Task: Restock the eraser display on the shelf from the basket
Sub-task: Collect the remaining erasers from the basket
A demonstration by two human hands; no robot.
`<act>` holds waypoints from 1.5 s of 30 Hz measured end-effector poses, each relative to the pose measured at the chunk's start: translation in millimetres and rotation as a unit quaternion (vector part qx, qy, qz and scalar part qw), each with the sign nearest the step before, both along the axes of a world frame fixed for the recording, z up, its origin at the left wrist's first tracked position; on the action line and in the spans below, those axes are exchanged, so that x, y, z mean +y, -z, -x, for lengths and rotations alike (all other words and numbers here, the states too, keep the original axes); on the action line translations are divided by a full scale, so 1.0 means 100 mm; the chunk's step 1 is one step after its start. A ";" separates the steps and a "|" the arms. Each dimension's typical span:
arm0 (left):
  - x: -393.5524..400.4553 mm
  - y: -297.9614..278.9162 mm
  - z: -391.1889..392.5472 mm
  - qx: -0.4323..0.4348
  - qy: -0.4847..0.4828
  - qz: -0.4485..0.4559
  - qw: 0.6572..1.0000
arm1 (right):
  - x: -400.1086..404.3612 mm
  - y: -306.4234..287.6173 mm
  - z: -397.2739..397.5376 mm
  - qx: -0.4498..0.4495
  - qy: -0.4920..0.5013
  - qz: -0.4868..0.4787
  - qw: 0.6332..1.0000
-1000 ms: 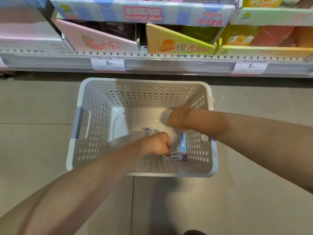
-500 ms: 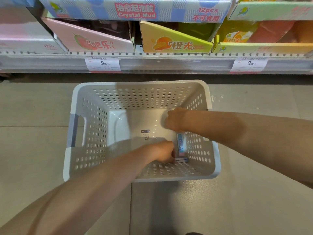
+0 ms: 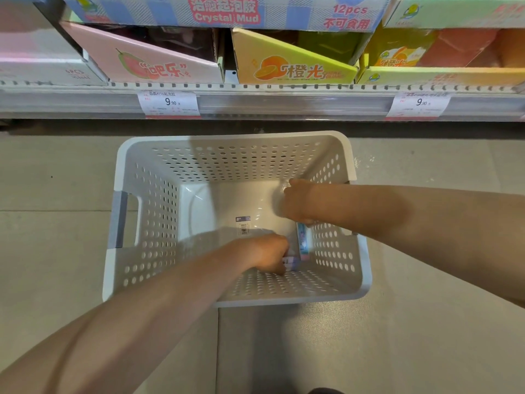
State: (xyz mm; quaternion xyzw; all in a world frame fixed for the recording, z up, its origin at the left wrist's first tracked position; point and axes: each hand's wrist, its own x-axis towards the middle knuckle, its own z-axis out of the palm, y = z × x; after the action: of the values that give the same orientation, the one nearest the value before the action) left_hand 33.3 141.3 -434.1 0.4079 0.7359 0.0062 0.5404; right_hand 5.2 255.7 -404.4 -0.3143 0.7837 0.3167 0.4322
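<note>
Shifted since the earlier frame: left hand (image 3: 270, 253), now lying closer to the basket's (image 3: 235, 142) near right corner, fingers curling around a small eraser pack (image 3: 289, 261). Right hand (image 3: 295, 203) is reaching down; its grip cannot be told. Upright eraser (image 3: 302, 243) is leaning at the right wall, long axis running toward the shelf (image 3: 255, 105).

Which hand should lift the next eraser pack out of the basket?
Left, probably. The left hand is already closed on a small pack at the near right corner of the basket; the right hand only touches the upright pack beside it.
</note>
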 end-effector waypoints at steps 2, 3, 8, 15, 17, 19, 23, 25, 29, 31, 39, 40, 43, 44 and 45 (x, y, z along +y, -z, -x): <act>-0.01 -0.02 0.01 -0.007 -0.001 0.006 1.000 | -0.01 0.04 -0.02 -0.019 0.010 0.007 1.000; 0.00 -0.04 0.02 -0.009 -0.002 0.011 1.000 | 0.00 0.04 -0.03 -0.030 0.033 0.018 0.999; -0.04 -0.09 0.06 0.012 0.034 0.048 0.998 | -0.08 -0.01 -0.09 -0.067 0.091 0.039 0.993; -0.22 -0.13 0.19 0.000 0.033 0.073 0.997 | -0.19 -0.04 -0.13 -0.078 0.027 0.068 0.994; -0.28 -0.12 0.24 -0.022 0.001 0.072 0.997 | -0.22 -0.01 -0.15 -0.049 0.005 0.090 0.995; -0.33 -0.11 0.27 -0.042 -0.022 0.076 0.996 | -0.23 0.06 -0.18 -0.028 -0.012 0.118 0.993; -0.43 -0.11 0.31 -0.052 -0.059 0.104 0.991 | -0.22 0.24 -0.22 0.003 -0.036 0.122 0.992; -0.47 -0.13 0.33 -0.024 -0.059 0.119 0.991 | -0.23 0.27 -0.22 0.008 -0.029 0.100 0.995; -0.53 -0.19 0.40 0.003 -0.063 0.105 0.992 | -0.26 0.21 -0.18 0.004 0.050 0.111 0.993; -0.55 -0.23 0.44 0.004 -0.089 0.087 0.992 | -0.24 0.18 -0.15 -0.017 0.093 0.120 0.988; -0.70 -0.82 0.62 0.030 -0.161 -0.003 0.987 | -0.16 -0.46 -0.14 0.011 0.221 0.222 0.950; -0.73 -0.95 0.64 0.040 -0.173 -0.025 0.984 | -0.14 -0.56 -0.15 0.025 0.267 0.246 0.931; -0.79 -1.43 0.68 0.043 -0.235 -0.082 0.968 | -0.15 -1.01 -0.17 0.047 0.379 0.342 0.859; -0.81 -1.61 0.68 0.041 -0.258 -0.094 0.961 | -0.16 -1.18 -0.19 0.053 0.407 0.368 0.835; -0.83 -1.80 0.68 0.034 -0.281 -0.105 0.953 | -0.16 -1.35 -0.20 0.059 0.433 0.389 0.811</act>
State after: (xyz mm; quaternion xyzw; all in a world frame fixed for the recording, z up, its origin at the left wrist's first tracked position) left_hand -34.7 58.4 -254.4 0.2388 0.8338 0.2211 0.4459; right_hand 25.7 239.8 -269.0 -0.0645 0.9204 -0.2171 0.3186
